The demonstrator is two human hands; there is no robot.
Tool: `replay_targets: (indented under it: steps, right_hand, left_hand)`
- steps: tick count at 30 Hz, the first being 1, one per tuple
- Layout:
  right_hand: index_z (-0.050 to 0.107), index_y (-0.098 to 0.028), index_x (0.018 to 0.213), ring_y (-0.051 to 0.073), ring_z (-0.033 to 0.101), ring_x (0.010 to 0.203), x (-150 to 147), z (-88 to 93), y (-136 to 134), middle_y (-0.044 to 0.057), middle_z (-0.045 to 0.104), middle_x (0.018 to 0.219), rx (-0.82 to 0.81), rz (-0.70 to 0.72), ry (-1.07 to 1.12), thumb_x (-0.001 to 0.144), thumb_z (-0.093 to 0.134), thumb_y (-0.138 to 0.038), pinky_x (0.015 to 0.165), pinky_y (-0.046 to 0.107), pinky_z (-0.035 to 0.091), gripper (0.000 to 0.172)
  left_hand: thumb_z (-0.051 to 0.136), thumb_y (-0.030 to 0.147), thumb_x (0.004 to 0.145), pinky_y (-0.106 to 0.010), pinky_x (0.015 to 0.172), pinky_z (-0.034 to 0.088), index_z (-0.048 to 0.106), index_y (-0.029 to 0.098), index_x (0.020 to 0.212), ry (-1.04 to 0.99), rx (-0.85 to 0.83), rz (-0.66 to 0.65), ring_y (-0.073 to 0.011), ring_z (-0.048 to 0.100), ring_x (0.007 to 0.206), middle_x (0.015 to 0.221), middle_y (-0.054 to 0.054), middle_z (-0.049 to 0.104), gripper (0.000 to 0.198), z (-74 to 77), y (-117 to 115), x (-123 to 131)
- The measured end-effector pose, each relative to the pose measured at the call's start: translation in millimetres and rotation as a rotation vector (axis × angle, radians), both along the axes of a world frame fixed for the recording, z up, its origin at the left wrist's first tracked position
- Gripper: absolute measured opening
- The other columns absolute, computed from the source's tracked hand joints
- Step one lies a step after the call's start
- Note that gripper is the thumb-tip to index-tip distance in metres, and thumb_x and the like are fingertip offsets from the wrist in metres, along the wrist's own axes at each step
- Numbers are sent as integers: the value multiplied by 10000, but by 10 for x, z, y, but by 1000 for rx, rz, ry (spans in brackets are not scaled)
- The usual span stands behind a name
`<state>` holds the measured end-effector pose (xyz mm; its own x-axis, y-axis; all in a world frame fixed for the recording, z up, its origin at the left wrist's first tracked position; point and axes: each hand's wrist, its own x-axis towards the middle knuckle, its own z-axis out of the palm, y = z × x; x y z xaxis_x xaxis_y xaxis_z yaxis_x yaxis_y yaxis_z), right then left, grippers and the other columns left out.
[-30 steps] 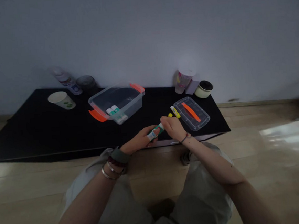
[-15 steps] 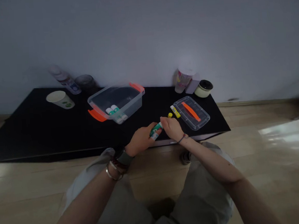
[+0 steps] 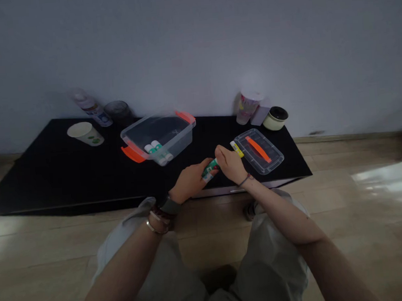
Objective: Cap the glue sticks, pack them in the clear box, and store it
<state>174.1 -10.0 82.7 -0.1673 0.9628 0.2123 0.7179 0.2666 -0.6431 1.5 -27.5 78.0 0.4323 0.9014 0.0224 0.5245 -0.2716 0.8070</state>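
Left hand (image 3: 189, 183) curled around a green-and-white glue stick (image 3: 210, 167), barrel gripped, end poking out toward the right, lying flatter than half a second earlier. Right hand (image 3: 230, 164) closed over the stick's far end, fingers (image 3: 220, 152) pinching it, the two hands nearer together than before. Just beyond, a yellow glue stick (image 3: 236, 149) beside a clear lid (image 3: 269, 159) with an orange handle. Farther left on the black board (image 3: 50, 181), a clear plastic tub (image 3: 182, 135) with orange clips, two glue sticks (image 3: 157, 150) lying inside, unchanged. Far right, a plastic cup (image 3: 248, 108) and a small pot (image 3: 275, 118) against the wall.
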Motion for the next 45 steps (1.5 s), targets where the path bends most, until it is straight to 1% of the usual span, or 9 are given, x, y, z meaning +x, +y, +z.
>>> replay_targets:
  steps: [4, 11, 14, 19, 22, 30, 32, 38, 45]
  right_hand:
    - [400, -243, 734, 164, 460, 594, -2, -60, 45, -12, 455, 619, -63, 15, 58, 1011, 326, -380, 583, 290, 273, 317]
    - [490, -231, 806, 145, 495, 590, 132, 68, -41, -14, 516, 654, 54, 229, 73, 1003, 379, -465, 601, 271, 311, 325]
    - [487, -233, 786, 148, 471, 555, 126, 75, -57, -13, 492, 613, 64, 192, 2, 998, 374, -430, 587, 276, 286, 311]
    - [533, -239, 821, 171, 488, 553, 41, 16, -15, -10, 494, 595, 6, 35, -81, 993, 410, -356, 581, 284, 249, 241]
    - [520, -239, 795, 171, 513, 580, 31, 9, 15, -16, 496, 605, -73, 23, -47, 1000, 422, -371, 591, 276, 263, 263]
    - [540, -222, 951, 132, 483, 609, 134, 95, 6, -37, 512, 693, -76, 266, 217, 995, 442, -458, 596, 259, 321, 260]
    - [527, -219, 955, 131, 477, 614, 147, 85, 14, -39, 501, 693, -84, 283, 231, 988, 451, -450, 600, 259, 329, 245]
    - [511, -215, 988, 128, 472, 611, 151, -25, 51, -54, 490, 680, -225, 253, 187, 955, 508, -434, 587, 249, 316, 222]
    - [534, -216, 985, 126, 472, 643, 81, -85, 45, -41, 495, 728, -199, 170, 321, 942, 534, -480, 599, 251, 351, 268]
  left_hand:
    - [604, 477, 892, -255, 610, 350, 633, 237, 1062, 75, 36, 45, -208, 601, 683, 768, -45, 618, 296, -59, 43, -15]
    - [509, 618, 911, -228, 527, 389, 553, 194, 1136, -371, -432, -206, -108, 456, 535, 706, 18, 528, 482, 10, 25, -12]
    - [522, 555, 929, -229, 540, 394, 576, 198, 1144, -309, -330, -196, -117, 484, 550, 711, 5, 561, 421, 12, 1, -10]
    - [626, 452, 888, -250, 650, 403, 631, 246, 1153, 29, 27, 32, -227, 648, 819, 941, -71, 684, 336, -53, -31, 9]
    - [611, 464, 895, -254, 661, 393, 627, 252, 1148, 95, 62, 85, -249, 648, 868, 958, -79, 679, 330, -85, -28, 22]
    - [434, 596, 953, -236, 536, 399, 538, 198, 1078, -382, -361, -122, -119, 479, 547, 717, 6, 530, 431, -60, 58, -9]
    - [428, 560, 967, -243, 560, 419, 531, 193, 1085, -311, -272, -129, -124, 505, 577, 746, -3, 549, 398, -59, 57, -25]
    - [451, 468, 979, -303, 690, 463, 516, 234, 1278, 276, 97, 10, -250, 676, 889, 992, -80, 689, 385, -117, 28, -62]
    - [437, 479, 982, -335, 751, 487, 515, 233, 1295, 319, 184, 15, -267, 670, 955, 1055, -94, 691, 406, -98, 73, -94]
